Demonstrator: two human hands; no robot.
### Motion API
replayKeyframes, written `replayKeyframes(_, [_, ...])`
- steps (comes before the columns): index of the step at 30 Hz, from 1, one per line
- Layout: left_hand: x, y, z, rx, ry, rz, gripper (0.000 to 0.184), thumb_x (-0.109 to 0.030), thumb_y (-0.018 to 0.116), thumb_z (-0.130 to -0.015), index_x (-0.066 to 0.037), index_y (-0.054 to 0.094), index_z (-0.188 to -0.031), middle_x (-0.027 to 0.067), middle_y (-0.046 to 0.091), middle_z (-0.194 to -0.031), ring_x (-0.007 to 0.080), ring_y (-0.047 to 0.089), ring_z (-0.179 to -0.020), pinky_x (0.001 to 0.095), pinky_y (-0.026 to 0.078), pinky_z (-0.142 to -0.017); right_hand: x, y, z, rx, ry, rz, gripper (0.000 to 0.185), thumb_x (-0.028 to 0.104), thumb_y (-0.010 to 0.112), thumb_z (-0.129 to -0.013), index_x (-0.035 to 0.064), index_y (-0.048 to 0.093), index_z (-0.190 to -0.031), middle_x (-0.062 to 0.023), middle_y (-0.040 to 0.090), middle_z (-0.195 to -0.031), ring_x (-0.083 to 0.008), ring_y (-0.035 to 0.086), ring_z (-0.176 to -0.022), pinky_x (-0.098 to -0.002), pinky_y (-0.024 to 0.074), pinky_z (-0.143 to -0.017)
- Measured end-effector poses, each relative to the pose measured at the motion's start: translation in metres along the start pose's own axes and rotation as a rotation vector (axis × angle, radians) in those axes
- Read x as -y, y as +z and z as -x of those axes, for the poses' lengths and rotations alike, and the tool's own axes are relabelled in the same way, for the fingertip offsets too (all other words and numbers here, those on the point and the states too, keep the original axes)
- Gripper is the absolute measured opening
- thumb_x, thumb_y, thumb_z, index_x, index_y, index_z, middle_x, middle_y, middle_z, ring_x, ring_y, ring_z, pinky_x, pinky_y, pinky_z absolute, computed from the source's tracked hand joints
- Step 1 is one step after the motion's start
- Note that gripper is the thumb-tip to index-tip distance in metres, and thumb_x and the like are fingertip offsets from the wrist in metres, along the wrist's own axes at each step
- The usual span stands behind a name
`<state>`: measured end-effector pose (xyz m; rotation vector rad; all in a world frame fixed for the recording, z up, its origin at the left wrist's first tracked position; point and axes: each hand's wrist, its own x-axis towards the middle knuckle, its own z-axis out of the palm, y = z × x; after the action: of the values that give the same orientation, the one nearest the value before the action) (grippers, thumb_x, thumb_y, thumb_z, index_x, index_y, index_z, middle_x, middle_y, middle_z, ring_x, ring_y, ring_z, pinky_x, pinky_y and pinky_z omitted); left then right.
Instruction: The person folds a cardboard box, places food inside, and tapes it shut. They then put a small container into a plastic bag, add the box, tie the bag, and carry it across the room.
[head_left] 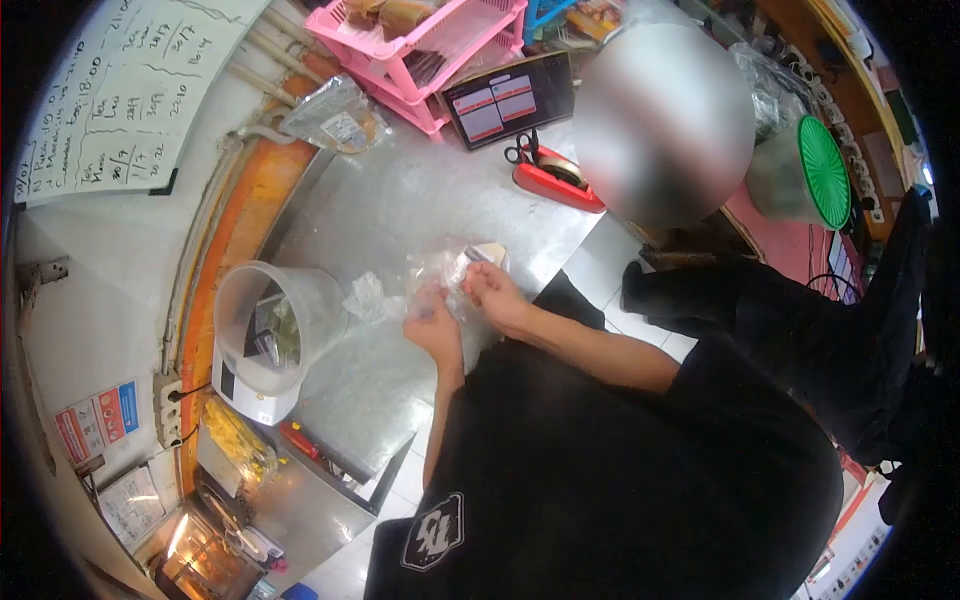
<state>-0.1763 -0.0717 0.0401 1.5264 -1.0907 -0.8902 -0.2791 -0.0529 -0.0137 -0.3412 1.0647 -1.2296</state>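
Over the metal table (pixel 350 220), my left hand (pixel 433 322) and my right hand (pixel 495 297) are close together at a clear plastic bag (pixel 440 268). The fingers of both hands are pinched on the thin plastic. Behind my right hand lies a small pale item (pixel 492 254), partly covered by the bag and fingers. A crumpled piece of clear plastic (pixel 374 298) rests on the table just left of my left hand. What the bag contains is too small to tell.
A clear tub (pixel 325 300) stands on a white scale (pixel 268 408) at the left. Farther back are pink baskets (pixel 380 60), a tablet (pixel 512 100), black scissors (pixel 520 148) and a red tape dispenser (pixel 555 180). Another person in black (pixel 780 310) is at the right.
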Motion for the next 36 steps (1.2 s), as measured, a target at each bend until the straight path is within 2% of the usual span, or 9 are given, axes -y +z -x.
replayKeyframes(6, [0.005,-0.010,-0.022,0.137,-0.193,0.003,0.014,-0.006,0.071,-0.089,0.004,0.074,-0.098,0.0067,0.074,-0.086,0.0181,0.069,-0.083,0.0335,0.054,-0.081,0.037,0.001,0.002,0.064,-0.093,0.302,0.013,0.014,0.053,-0.101,0.0043,0.054,-0.109,-0.0049,0.064,-0.086,-0.0137,0.060,-0.078,-0.0261,0.0469,-0.067])
replayKeyframes(10, [-0.006,-0.025,-0.027,0.349,0.072,-0.103,0.028,-0.003,0.070,-0.088,0.007,0.066,-0.114,0.0101,0.070,-0.108,0.0200,0.066,-0.100,0.0347,0.052,-0.090,0.057,0.003,0.004,0.067,-0.957,1.507,0.021,0.020,0.068,-0.085,0.0050,0.065,-0.099,-0.0099,0.066,-0.101,-0.0260,0.059,-0.106,-0.0451,0.0442,-0.092])
replayKeyframes(15, [0.030,-0.049,0.005,0.176,0.325,-0.211,0.054,-0.005,0.061,-0.093,0.004,0.041,-0.142,0.0191,0.050,-0.139,0.0262,0.053,-0.125,0.0399,0.047,-0.102,0.054,0.021,-0.004,0.221,-0.898,1.724,0.025,0.024,0.071,-0.075,0.0055,0.069,-0.093,-0.0083,0.064,-0.101,-0.0253,0.055,-0.106,-0.0467,0.0390,-0.097])
replayKeyframes(20, [0.134,-0.056,0.019,-0.115,-0.549,0.362,0.046,-0.025,0.051,-0.101,0.002,0.044,-0.137,0.0183,0.052,-0.135,0.0280,0.054,-0.122,0.0427,0.046,-0.102,0.058,0.027,-0.002,0.262,-0.837,1.637,0.030,0.026,0.070,-0.071,0.0036,0.068,-0.091,-0.0093,0.063,-0.097,-0.0261,0.055,-0.103,-0.0440,0.0398,-0.092])
replayKeyframes(25, [0.104,-0.032,0.020,-0.010,-0.604,0.348,0.046,-0.033,0.045,-0.103,0.001,0.047,-0.134,0.0182,0.053,-0.132,0.0283,0.055,-0.121,0.0424,0.046,-0.102,0.101,0.001,0.016,0.211,-0.847,1.438,0.025,0.026,0.066,-0.071,0.0057,0.060,-0.083,-0.0118,0.057,-0.088,-0.0313,0.053,-0.092,-0.0433,0.0384,-0.083])
replayKeyframes(29, [0.016,0.011,0.024,0.283,-0.599,0.602,0.048,-0.040,0.042,-0.105,0.001,0.050,-0.129,0.0176,0.056,-0.127,0.0269,0.057,-0.114,0.0403,0.047,-0.099,0.174,-0.057,0.065,-0.136,-0.752,1.281,0.028,0.024,0.067,-0.071,0.0048,0.054,-0.087,-0.0144,0.053,-0.089,-0.0336,0.050,-0.089,-0.0439,0.0394,-0.080])
replayKeyframes(31, [-0.020,0.021,0.017,0.521,-0.684,0.685,0.050,-0.043,0.042,-0.105,0.001,0.053,-0.126,0.0161,0.060,-0.117,0.0242,0.060,-0.101,0.0377,0.047,-0.094,0.191,-0.098,0.092,-0.481,-0.928,1.094,0.024,0.015,0.066,-0.071,0.0027,0.056,-0.089,-0.0122,0.052,-0.085,-0.0316,0.050,-0.083,-0.0424,0.0426,-0.078])
replayKeyframes(34, [-0.035,0.049,0.018,0.634,-0.539,0.548,0.049,-0.043,0.043,-0.105,0.000,0.054,-0.125,0.0150,0.062,-0.115,0.0233,0.061,-0.097,0.0366,0.047,-0.092,0.236,-0.147,0.134,-0.915,-0.573,0.968,0.028,0.019,0.069,-0.075,0.0004,0.062,-0.094,-0.0168,0.058,-0.088,-0.0325,0.058,-0.084,-0.0423,0.0467,-0.078])
replayKeyframes(36, [-0.030,0.056,0.015,0.635,-0.576,0.536,0.048,-0.043,0.044,-0.105,0.000,0.055,-0.124,0.0145,0.062,-0.115,0.0235,0.061,-0.097,0.0367,0.048,-0.091,0.262,-0.181,0.151,-1.146,-0.633,0.980,0.025,0.019,0.068,-0.079,0.0000,0.061,-0.094,-0.0179,0.059,-0.089,-0.0332,0.057,-0.084,-0.0424,0.0464,-0.077])
